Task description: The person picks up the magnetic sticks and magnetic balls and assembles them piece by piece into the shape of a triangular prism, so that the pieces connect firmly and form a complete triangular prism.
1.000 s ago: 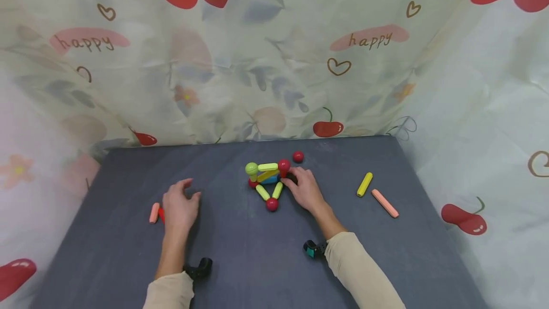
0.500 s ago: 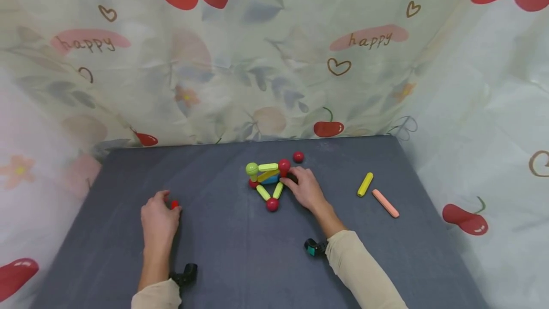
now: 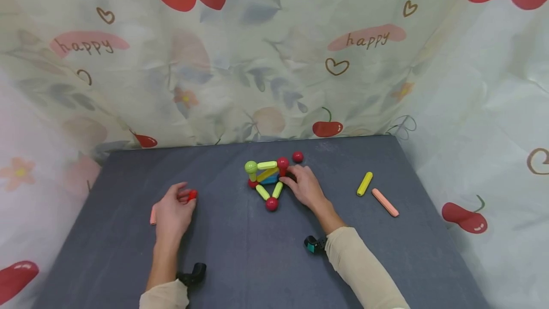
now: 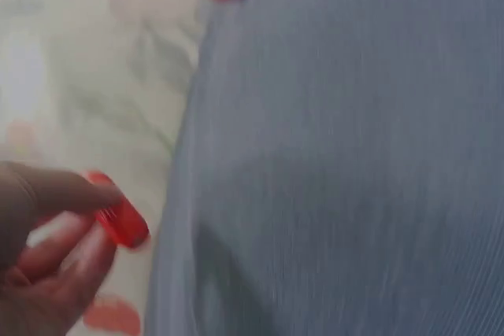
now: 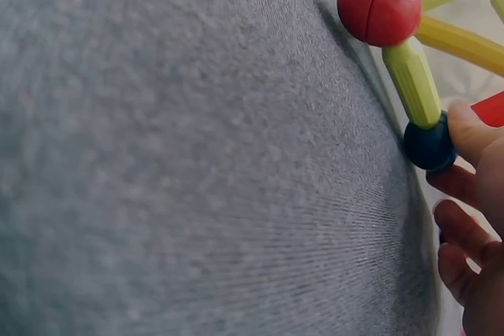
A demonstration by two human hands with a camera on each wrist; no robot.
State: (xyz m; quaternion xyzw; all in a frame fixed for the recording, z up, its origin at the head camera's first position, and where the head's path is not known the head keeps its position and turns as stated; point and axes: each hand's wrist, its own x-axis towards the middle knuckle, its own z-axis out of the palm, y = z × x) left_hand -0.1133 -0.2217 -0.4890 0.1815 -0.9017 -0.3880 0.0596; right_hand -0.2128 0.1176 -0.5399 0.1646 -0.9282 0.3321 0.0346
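My left hand (image 3: 172,213) pinches a short red magnetic rod (image 4: 122,222) between thumb and fingertips, over the left part of the table. At the centre stands a small structure of magnetic rods and balls. A red ball (image 3: 272,204) forms its near corner, joined by light green rods (image 3: 263,192). A green ball (image 3: 251,167) and another red ball (image 3: 282,163) stand raised at the back, with a light green rod between them. Yellow and blue rods lie lower down. My right hand (image 3: 305,187) pinches the dark blue ball (image 5: 429,145) at the structure's right corner.
A loose red ball (image 3: 298,157) lies behind the structure. To the right lie a yellow rod (image 3: 365,184) and a pink rod (image 3: 385,202). Another pink rod (image 3: 153,215) is partly hidden beside my left hand. A printed curtain (image 3: 231,85) rises behind the table (image 3: 240,261).
My left hand moved left and took hold of the red rod, then came back rightward and forward with it. The right hand stays at the structure.
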